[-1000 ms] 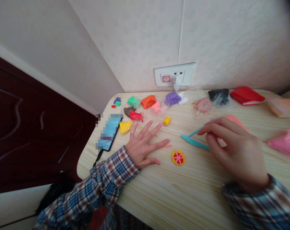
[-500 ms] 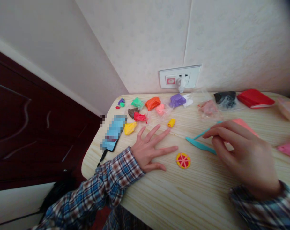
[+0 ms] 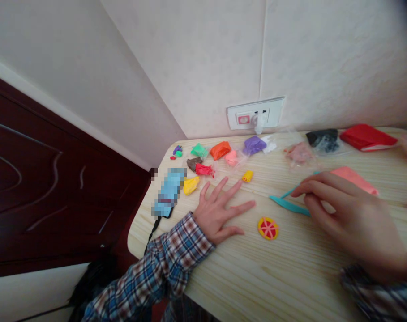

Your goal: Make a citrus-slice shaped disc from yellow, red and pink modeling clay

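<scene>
My left hand (image 3: 217, 212) lies on the table with its fingers spread and nothing held. Just right of its thumb is a small round clay piece (image 3: 268, 228), yellow-edged with a red middle and pink strips across it. A small yellow clay roll (image 3: 247, 176) sits beyond the fingertips. Over two turquoise modelling tools, my right hand (image 3: 349, 212) is curled with thumb and fingers drawn together; whether anything is between them is hidden. One tool has a flat blade (image 3: 287, 205) pointing left; the other is a thin turquoise stick (image 3: 289, 193) partly covered by the fingers.
Bagged clay lines the back: green (image 3: 199, 150), orange (image 3: 220, 150), purple (image 3: 254, 145), black (image 3: 322, 137), and a red packet (image 3: 367, 137). A phone (image 3: 169, 190) with a cord lies at the left edge. A wall socket (image 3: 255, 114) holds a plug. A pink sheet (image 3: 354, 179) lies behind my right hand.
The whole view has shifted, so the table and things on it appear farther right. Both hands keep nearly the same pose; nothing has visibly been picked up or put down.
</scene>
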### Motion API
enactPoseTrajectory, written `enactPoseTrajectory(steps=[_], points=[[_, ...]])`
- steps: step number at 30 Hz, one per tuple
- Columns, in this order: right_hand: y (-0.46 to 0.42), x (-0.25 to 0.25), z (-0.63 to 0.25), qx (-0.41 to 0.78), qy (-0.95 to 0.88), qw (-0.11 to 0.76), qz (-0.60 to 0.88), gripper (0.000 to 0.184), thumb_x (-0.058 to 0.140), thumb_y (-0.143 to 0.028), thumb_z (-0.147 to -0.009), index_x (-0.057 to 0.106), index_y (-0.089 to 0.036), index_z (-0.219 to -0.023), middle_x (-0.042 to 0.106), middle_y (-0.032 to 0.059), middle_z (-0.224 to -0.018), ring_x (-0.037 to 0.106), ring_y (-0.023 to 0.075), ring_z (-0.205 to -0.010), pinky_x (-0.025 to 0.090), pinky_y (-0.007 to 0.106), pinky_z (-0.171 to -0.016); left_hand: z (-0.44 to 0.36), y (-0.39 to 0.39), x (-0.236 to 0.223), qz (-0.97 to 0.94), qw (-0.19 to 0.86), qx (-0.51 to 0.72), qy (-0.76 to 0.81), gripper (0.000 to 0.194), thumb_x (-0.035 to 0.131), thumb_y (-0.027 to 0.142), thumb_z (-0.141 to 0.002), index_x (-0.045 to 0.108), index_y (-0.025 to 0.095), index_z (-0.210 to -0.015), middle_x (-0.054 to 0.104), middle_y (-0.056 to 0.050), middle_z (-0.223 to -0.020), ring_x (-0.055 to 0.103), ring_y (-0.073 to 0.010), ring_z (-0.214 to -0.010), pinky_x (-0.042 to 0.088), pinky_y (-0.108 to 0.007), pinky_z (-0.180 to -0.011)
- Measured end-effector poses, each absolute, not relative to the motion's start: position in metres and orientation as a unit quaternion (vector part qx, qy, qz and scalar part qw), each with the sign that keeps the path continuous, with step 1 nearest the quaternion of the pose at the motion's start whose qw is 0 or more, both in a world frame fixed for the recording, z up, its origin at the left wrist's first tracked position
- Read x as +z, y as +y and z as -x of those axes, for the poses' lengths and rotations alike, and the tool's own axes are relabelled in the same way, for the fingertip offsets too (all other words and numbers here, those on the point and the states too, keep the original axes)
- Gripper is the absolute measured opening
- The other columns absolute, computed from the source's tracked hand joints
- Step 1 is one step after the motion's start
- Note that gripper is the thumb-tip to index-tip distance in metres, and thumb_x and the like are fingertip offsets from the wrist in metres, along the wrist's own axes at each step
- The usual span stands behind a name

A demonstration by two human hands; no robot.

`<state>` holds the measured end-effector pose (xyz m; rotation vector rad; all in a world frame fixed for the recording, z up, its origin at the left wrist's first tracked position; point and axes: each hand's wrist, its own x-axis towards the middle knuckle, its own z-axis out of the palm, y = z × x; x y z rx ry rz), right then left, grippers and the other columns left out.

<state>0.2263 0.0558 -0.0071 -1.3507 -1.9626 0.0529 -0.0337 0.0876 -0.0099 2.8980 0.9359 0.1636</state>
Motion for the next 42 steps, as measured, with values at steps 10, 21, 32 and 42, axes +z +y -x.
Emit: enactPoseTrajectory(steps=[10,21,32,42], points=[[0.057,-0.006,-0.228,0.038,-0.742,0.365,0.561,0.018,0.044,-0.019,-0.085,0.06,-0.019,-0.076,0.06,0.0023,-0.081,0.056,0.0139,-0.073,0.042,0.025,-0.061,0.031,0.091,-0.013,-0.941,0.022,0.108,0.321,0.058,0.036,0.062,-0.084,0.041,0.032,-0.134,0.025,-0.011,-0.149,0.019,-0.0363,-0.136,0.008,-0.058,-0.103],[0.056,-0.002,-0.226,0.049,-0.736,0.361,0.571,0.019,0.042,-0.016,-0.084,0.058,-0.022,-0.076,0.061,0.0036,-0.081,0.057,0.0171,-0.074,0.043,0.029,-0.062,0.015,0.093,-0.004,-0.881,0.111,0.235,0.394,0.006,0.06,0.024,-0.081,0.062,0.019,-0.077,0.066,-0.005,-0.105,0.054,-0.0225,-0.111,0.031,-0.044,-0.098],[0.056,-0.003,-0.225,0.063,-0.74,0.371,0.557,0.017,0.042,-0.016,-0.085,0.056,-0.022,-0.078,0.06,0.0025,-0.08,0.057,0.0164,-0.072,0.043,0.03,-0.063,0.015,0.065,-0.001,-0.821,0.104,0.305,0.471,0.008,0.061,0.014,-0.075,0.056,0.017,-0.07,0.065,-0.005,-0.083,0.058,-0.0206,-0.084,0.042,-0.038,-0.076],[0.057,-0.006,-0.225,0.071,-0.743,0.369,0.554,0.018,0.04,-0.021,-0.086,0.057,-0.022,-0.079,0.06,0.0016,-0.081,0.058,0.0151,-0.07,0.043,0.028,-0.061,0.024,0.05,-0.002,-0.878,0.039,0.246,0.408,0.033,0.043,0.037,-0.086,0.06,0.02,-0.11,0.058,-0.011,-0.12,0.043,-0.0299,-0.12,0.029,-0.049,-0.098]])
